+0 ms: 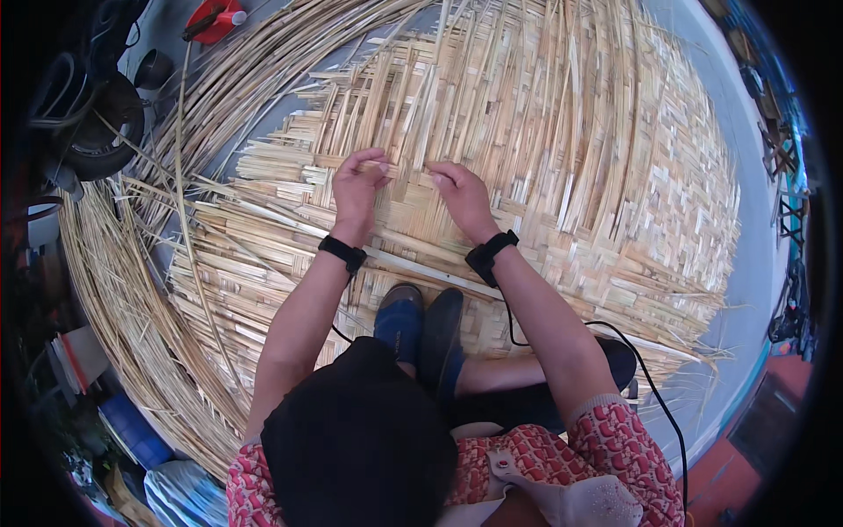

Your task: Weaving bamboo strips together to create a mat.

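Observation:
A large woven mat of pale, flat split reeds (632,255) spreads under and in front of me. My left hand (355,195) is just above its middle, fingers curled and pinched toward the thumb at a thin reed strip (406,167). Across from it my right hand (467,200) bends inward, thumb and forefinger closed at the other end of that strip. Loose lengthwise strips (430,97) stand out from the weave beyond my fingertips. Both hands are close to the mat, about a hand's width apart. What lies inside the left fingers is partly hidden.
Bundles of long loose reeds (140,325) lie along the left and far left. My blue shoes (413,325) rest on the mat. Black cables (654,386) trail from the wrist straps. A red container (215,19) and a dark tyre (104,127) stand at the far left.

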Demonstrator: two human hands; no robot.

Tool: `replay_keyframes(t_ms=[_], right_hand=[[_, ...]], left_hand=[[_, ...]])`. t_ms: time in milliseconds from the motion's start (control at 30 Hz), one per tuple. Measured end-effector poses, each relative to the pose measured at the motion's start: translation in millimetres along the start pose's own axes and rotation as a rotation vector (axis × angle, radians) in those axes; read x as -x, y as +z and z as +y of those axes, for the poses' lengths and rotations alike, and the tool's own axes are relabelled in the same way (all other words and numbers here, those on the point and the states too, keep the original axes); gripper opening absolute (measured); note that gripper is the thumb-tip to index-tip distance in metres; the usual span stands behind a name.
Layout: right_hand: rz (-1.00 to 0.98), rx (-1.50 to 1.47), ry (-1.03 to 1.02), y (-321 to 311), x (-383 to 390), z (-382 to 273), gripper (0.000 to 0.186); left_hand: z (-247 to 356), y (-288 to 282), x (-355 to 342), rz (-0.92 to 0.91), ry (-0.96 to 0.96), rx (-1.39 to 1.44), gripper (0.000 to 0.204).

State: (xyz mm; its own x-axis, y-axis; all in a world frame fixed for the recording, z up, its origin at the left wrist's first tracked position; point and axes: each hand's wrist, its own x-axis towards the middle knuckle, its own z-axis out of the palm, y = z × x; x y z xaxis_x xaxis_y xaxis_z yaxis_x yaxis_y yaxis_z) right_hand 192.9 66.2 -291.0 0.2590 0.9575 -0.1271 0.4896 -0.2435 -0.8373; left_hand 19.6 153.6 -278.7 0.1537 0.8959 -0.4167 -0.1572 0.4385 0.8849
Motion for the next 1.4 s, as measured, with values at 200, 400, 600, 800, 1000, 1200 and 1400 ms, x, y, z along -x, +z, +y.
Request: replay_keyframes(t_ms=[200,400,600,800,1000,1200,1400], right_hand=[[0.162,-0.283,0.056,-26.9,26.7,-13.3,0.031],[0.284,0.643,-0.047,-35.6,84.7,17.8,0.044],[0.223,0.683,-0.121,-59.6,98.5,29.8,0.058],[0.305,0.637,-0.143,-48.8,105.9,30.4,0.067],[0.374,0.634,-0.081,-47.7,123.7,35.4,0.065],[0.377,0.593,-0.124,-35.7,111.7,27.0,0.062],[0.349,0.684,-0.073,-55.9,110.3,41.9,0.049]], left_hand=[[-4.7,-28.8,-2.5,-0.001,-0.170,0.031,0.012],[3.5,-32.1,-3.1,-0.015,-0.147,-0.054,0.012],[-17.3,-17.5,-0.6,-0.124,0.456,-0.439,0.011],[-15.1,-44.4,-21.7,-0.158,0.249,-0.368,0.012],[-31.7,-47.3,-35.6,-0.250,0.169,-0.302,0.013],[-20.7,-79.3,-36.6,-0.221,0.224,-0.282,0.008],[-31.3,-34.9,-39.5,-0.210,0.167,-0.242,0.010]])
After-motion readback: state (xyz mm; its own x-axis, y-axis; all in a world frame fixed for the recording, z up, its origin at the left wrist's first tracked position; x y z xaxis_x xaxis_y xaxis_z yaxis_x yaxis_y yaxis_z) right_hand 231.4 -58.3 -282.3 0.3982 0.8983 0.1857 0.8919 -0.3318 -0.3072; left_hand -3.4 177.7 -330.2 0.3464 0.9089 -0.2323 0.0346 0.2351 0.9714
